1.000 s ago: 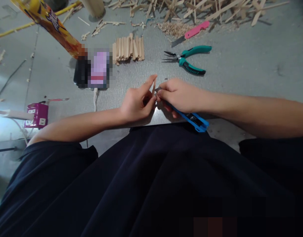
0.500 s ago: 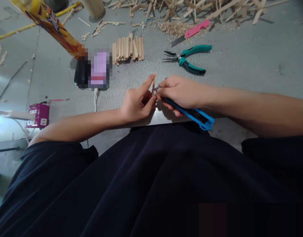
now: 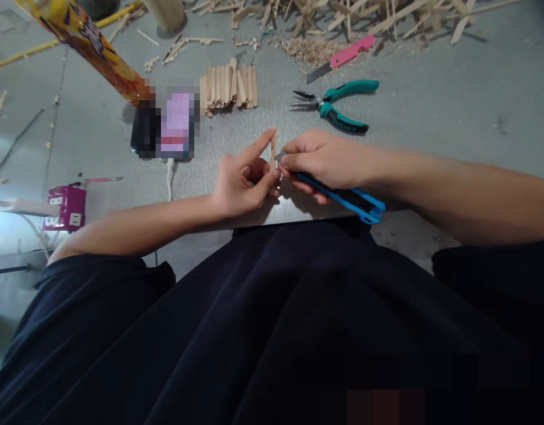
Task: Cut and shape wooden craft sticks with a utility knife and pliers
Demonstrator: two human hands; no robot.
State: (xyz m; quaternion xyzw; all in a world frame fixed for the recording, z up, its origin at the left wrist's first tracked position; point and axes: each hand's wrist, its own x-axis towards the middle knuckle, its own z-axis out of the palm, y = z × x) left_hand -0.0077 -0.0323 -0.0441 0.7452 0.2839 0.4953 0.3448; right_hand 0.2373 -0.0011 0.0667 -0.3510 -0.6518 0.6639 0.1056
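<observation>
Between the thumb and fingers of my left hand (image 3: 243, 180) is a small wooden stick (image 3: 273, 152), held upright, with the index fingertip at its top end. My right hand (image 3: 318, 162) is closed around a blue utility knife (image 3: 354, 202), whose handle end sticks out toward the lower right. The knife's grey tip (image 3: 280, 156) is at the right side of the stick. Whether the blade cuts into the wood I cannot tell. Both hands are just above the table's front edge.
Beyond my hands lie green-handled pliers (image 3: 336, 106), a pink-handled saw (image 3: 342, 57), wood shavings (image 3: 305, 50) and a stack of wooden sticks (image 3: 230, 85). A phone (image 3: 176, 124) with a cable, a tall yellow can (image 3: 94, 44) and a purple power adapter (image 3: 65, 208) stand at left.
The stick has turned a little, showing more of its flat face. My right hand and the knife have shifted slightly, and the handle end is a bit higher.
</observation>
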